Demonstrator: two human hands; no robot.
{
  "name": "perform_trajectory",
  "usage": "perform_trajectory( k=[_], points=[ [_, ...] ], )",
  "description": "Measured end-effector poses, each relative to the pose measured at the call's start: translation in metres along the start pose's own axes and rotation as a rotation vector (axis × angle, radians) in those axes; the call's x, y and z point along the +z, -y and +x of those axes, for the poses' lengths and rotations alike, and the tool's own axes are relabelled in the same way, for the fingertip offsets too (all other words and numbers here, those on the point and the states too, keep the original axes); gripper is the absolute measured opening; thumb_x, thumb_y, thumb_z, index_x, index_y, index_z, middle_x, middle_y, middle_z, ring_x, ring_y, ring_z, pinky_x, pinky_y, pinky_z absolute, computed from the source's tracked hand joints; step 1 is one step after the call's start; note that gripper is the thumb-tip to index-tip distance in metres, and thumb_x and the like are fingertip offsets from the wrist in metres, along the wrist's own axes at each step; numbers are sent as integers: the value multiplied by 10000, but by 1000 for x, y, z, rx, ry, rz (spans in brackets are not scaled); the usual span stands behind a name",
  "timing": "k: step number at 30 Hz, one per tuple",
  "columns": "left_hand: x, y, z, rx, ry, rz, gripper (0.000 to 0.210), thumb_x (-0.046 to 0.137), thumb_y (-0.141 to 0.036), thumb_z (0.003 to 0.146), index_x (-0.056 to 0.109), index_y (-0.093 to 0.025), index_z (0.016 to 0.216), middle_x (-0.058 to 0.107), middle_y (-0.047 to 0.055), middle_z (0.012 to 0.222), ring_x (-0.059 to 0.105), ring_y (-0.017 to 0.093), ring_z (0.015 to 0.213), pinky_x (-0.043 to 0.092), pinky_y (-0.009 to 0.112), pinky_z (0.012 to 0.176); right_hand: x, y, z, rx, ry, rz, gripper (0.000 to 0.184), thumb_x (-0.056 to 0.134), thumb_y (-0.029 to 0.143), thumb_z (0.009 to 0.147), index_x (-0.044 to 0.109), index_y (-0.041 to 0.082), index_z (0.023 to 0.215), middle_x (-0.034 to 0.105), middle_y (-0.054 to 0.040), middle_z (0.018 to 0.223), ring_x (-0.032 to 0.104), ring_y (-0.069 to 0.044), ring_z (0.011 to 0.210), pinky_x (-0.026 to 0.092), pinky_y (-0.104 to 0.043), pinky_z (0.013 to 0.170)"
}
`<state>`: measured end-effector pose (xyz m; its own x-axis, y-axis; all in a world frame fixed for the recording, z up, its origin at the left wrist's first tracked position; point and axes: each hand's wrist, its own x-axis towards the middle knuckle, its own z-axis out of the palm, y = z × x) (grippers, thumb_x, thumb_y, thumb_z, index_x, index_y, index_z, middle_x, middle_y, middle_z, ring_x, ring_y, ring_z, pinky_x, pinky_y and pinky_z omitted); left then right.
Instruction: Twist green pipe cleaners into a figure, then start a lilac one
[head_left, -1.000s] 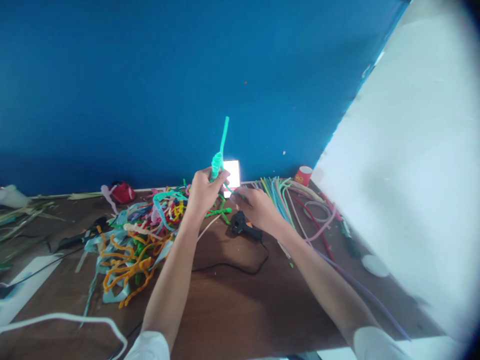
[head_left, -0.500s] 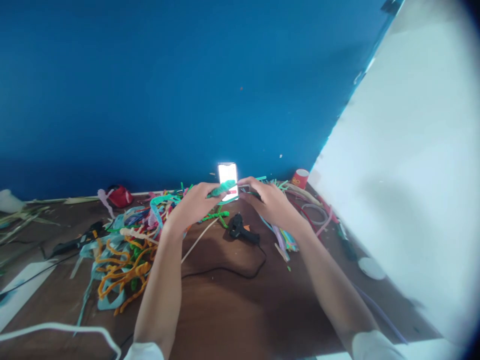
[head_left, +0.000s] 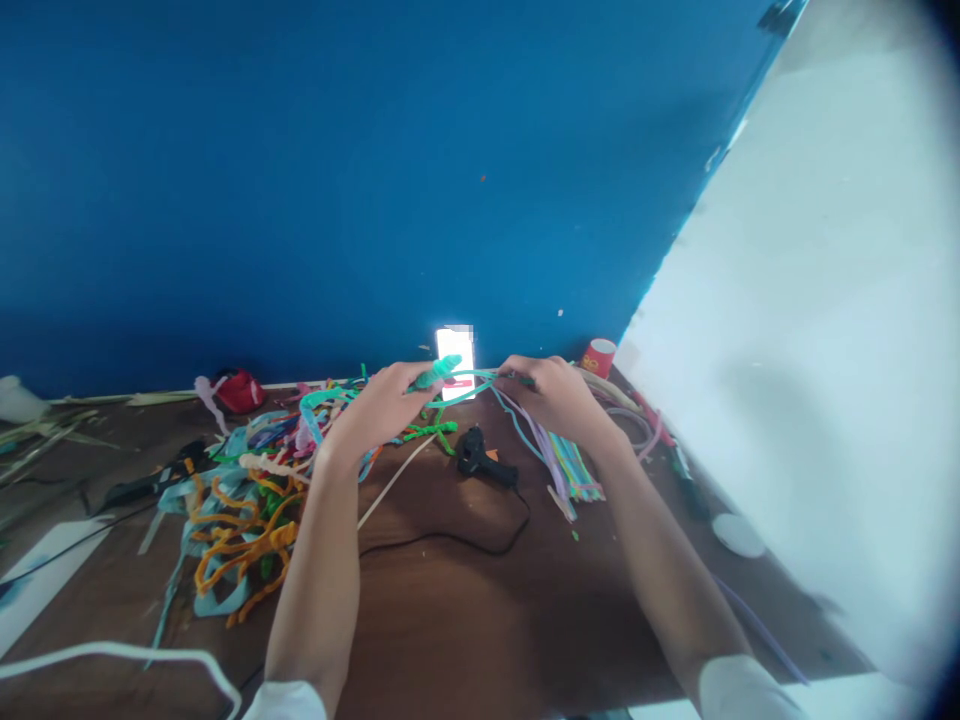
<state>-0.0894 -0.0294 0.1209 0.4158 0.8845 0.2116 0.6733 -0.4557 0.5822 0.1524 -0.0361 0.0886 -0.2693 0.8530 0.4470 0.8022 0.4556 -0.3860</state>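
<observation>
Left hand (head_left: pixel 386 400) pinching turquoise coil (head_left: pixel 436 373), right hand (head_left: pixel 551 393) pinching its strands (head_left: pixel 475 375), fingertips partly hidden, phone (head_left: pixel 451 346) partly covered

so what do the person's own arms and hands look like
The left hand and right hand are ungloved, with no watch or bracelet showing. The forearms are bare too, below pale, whitish sleeves at the picture's bottom edge.
</observation>
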Motion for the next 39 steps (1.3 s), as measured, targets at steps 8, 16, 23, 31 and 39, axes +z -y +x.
perform_trajectory(
  k=[8,16,23,31,39],
  points=[
    [24,-20,4,112,-40,77,334,431,-448,967,649,-202,1030,633,13,690,520,160,606,329,258,609,-7,12,-2,46,-57,37,192,530,348,913,684,251,851,663,-20,662,582,-196,607,324,-312,607],
    [26,-25,2,176,27,17,282,432,-380,977,633,-184,980,651,14,783,532,147,670,335,248,632,-14,10,-2,-17,-193,115,270,556,391,926,704,263,1112,749,-48,963,686,-234,835,428,-312,701],
    [24,-22,5,152,59,-68,399,396,-474,978,645,-163,1017,649,20,838,524,145,713,374,260,690,-17,-4,-2,-31,-231,297,366,559,268,912,619,236,1271,746,-49,1021,675,-193,783,457,-291,664],
    [25,-22,4,97,58,-107,407,401,-481,971,642,-154,981,577,-3,677,495,130,624,337,256,608,-22,-6,-3,-77,-241,344,332,622,400,907,654,234,1192,704,-23,810,654,-173,730,481,-284,679],
    [29,-23,6,174,109,-99,360,411,-425,970,649,-163,1036,671,25,874,554,159,771,388,267,712,-23,-4,-3,-82,-303,338,256,638,426,897,721,224,1030,707,-14,747,658,-157,654,468,-272,630]
  ],
)
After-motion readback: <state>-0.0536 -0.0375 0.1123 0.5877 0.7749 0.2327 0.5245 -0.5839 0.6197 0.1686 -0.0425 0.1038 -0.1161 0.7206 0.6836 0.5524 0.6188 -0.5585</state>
